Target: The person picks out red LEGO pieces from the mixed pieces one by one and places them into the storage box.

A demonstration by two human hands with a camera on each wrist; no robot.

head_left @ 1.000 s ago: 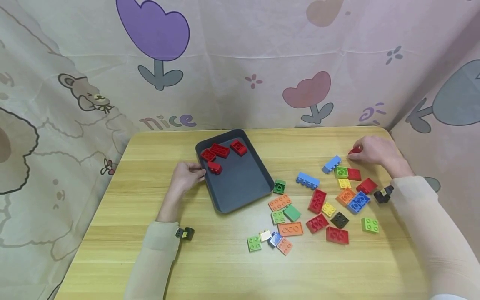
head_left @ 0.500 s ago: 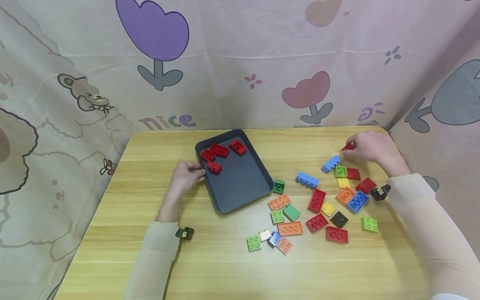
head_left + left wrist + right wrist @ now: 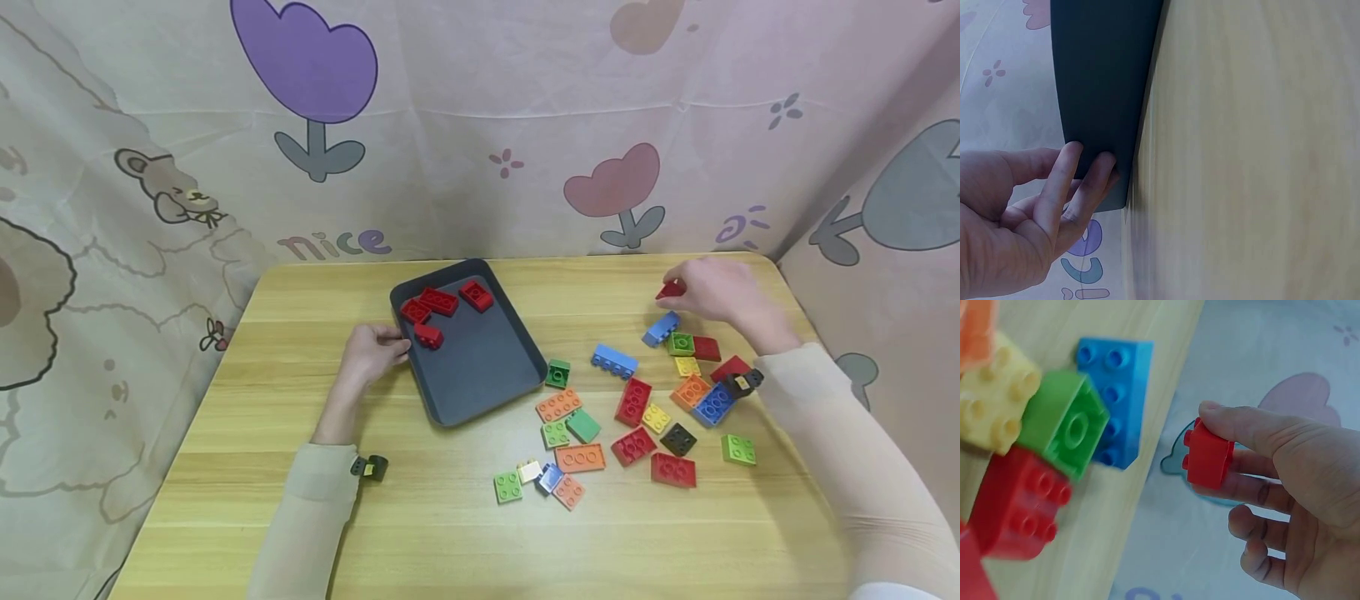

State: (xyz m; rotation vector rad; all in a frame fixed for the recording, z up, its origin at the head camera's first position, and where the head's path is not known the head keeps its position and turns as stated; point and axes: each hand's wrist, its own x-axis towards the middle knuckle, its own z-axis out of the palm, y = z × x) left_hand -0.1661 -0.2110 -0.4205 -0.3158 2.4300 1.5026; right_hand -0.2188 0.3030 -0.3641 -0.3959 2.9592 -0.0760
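Raised over the back right of the table, my right hand point(image 3: 716, 290) pinches a small red toy brick point(image 3: 1209, 456) between thumb and fingers. In the right wrist view the brick's studs face away from the palm. My left hand point(image 3: 371, 357) grips the left wall of a dark grey tray point(image 3: 487, 367), its fingertips point(image 3: 1105, 161) against the outer side in the left wrist view. Several red bricks point(image 3: 439, 302) lie in the upper left part of the tray. Below my right hand are a blue brick point(image 3: 662, 329), a light green brick point(image 3: 681, 343) and a red brick point(image 3: 707, 348).
Loose bricks in several colours spread right of the tray, among them a blue brick point(image 3: 614, 361), an orange brick point(image 3: 580, 457) and a black brick point(image 3: 678, 439). A patterned cloth point(image 3: 465, 192) hangs behind the wooden table point(image 3: 247, 433).
My right hand has moved left with the red brick, from beyond the blue brick to just above it. My left hand and the tray have stayed in place.
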